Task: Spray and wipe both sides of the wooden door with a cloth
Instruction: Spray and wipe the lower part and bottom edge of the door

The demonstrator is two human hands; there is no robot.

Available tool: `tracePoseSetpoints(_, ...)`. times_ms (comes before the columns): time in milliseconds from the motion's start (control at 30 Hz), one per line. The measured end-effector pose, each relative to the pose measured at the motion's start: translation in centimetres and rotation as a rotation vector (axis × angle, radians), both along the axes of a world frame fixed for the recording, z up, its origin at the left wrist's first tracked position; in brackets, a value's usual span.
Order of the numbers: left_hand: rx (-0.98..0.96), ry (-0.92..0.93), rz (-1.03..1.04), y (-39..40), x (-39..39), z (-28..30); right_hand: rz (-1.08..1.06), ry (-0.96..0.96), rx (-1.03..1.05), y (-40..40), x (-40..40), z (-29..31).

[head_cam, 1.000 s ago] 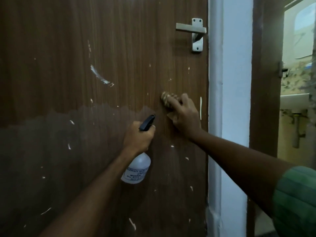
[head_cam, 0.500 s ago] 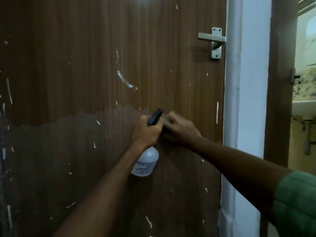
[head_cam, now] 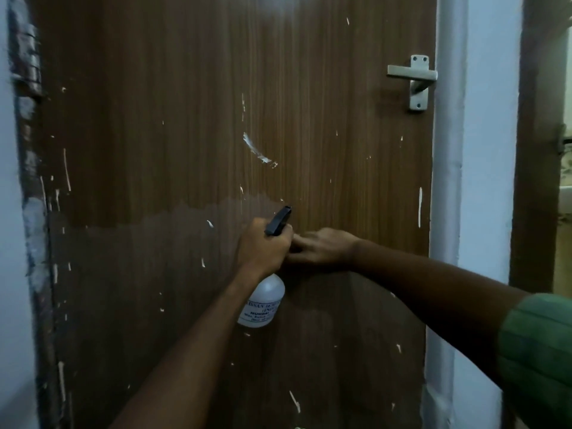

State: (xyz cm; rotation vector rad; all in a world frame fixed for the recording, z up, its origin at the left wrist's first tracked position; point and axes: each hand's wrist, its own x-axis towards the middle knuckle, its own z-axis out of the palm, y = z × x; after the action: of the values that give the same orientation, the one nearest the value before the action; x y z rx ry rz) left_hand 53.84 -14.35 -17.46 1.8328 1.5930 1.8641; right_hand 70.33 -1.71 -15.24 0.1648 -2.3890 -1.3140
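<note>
The brown wooden door [head_cam: 192,119] fills the view; its lower half is darker and wet, and white paint flecks dot it. My left hand [head_cam: 263,246] grips the neck of a white spray bottle [head_cam: 263,305] with a black trigger head [head_cam: 278,221], held close to the door at mid height. My right hand [head_cam: 325,247] lies against the door just right of the left hand, its fingers reaching behind it. The cloth it holds is hidden behind both hands.
A metal lever handle [head_cam: 413,78] sits at the door's upper right. The white door frame [head_cam: 445,212] runs down the right side, with a second brown door edge [head_cam: 535,181] beyond it. A rusty hinge [head_cam: 28,66] is at the upper left.
My right hand slid left across the door from near the frame until it met my left hand. The cloth went out of sight. The camera view swung left.
</note>
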Motion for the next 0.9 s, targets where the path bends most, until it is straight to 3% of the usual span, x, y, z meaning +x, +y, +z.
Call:
tracePoseSetpoints(67, 0.009, -0.013, 0.016, -0.6, -0.8, 0.0, -0.027, 0.064, 0.041, 0.3, -0.5, 2.3)
tracePoseSetpoints(100, 0.019, -0.026, 0.018, -0.7, -1.2, 0.0, -0.056, 0.261, -0.025, 0.4, -0.9, 3.3)
tracePoseSetpoints(167, 0.044, -0.038, 0.031, -1.2, -2.3, 0.1, -0.084, 0.833, -0.348, -0.4, -2.5, 3.9)
tracePoseSetpoints(200, 0.051, -0.048, 0.042, -1.4, -2.9, 0.0, -0.059, 0.998, -0.502, -0.7, -3.7, 3.4)
tracePoseSetpoints(233, 0.055, -0.058, 0.054, -1.6, -3.4, 0.0, -0.043, 1.045, -0.555, -1.1, -4.6, 2.7)
tracePoseSetpoints(267, 0.05, -0.06, 0.062, -1.8, -4.0, 0.0, -0.035, 0.954, -0.507, -1.4, -5.3, 1.9)
tracePoseSetpoints(367, 0.034, -0.026, 0.074, -2.9, -5.2, -0.3, -0.01, 0.153, -0.125, -1.1, -5.9, 0.1)
tracePoseSetpoints(400, 0.034, -0.024, 0.079, -3.2, -5.5, -0.5, -0.026, -0.006, -0.028, -1.1, -5.6, 1.2)
tracePoseSetpoints(433, 0.039, -0.026, 0.081, -3.5, -5.7, -0.6, -0.042, -0.024, 0.03, -1.0, -5.7, 2.7)
tracePoseSetpoints(467, 0.046, -0.028, 0.087, -3.8, -6.0, -0.7, -0.04, 0.093, 0.044, -1.0, -6.1, 4.1)
tracePoseSetpoints(567, 0.046, -0.024, 0.123, -4.1, -7.3, -0.8, -0.048, 0.77, -0.253, -2.5, -8.2, 6.0)
tracePoseSetpoints(600, 0.04, -0.024, 0.131, -4.3, -7.8, -0.8, -0.042, 0.865, -0.342, -3.0, -9.1, 5.3)
tracePoseSetpoints(667, 0.044, -0.018, 0.155, -4.9, -8.3, -0.7, -0.039, 0.738, -0.325, -3.7, -10.5, 2.9)
tracePoseSetpoints(767, 0.057, 0.01, 0.135, -5.9, -8.9, -0.6, -0.055, 0.023, 0.016, -3.0, -11.3, 1.4)
tracePoseSetpoints(800, 0.067, 0.004, 0.14, -6.1, -9.1, -0.8, -0.091, -0.123, 0.12, -2.9, -11.3, 2.9)
tracePoseSetpoints(833, 0.084, -0.003, 0.158, -6.2, -9.3, -0.9, -0.099, -0.148, 0.207, -2.9, -11.4, 4.6)
tracePoseSetpoints(900, 0.109, 0.001, 0.21, -6.4, -9.9, -1.3, -0.079, 0.154, 0.188, -2.8, -12.1, 7.0)
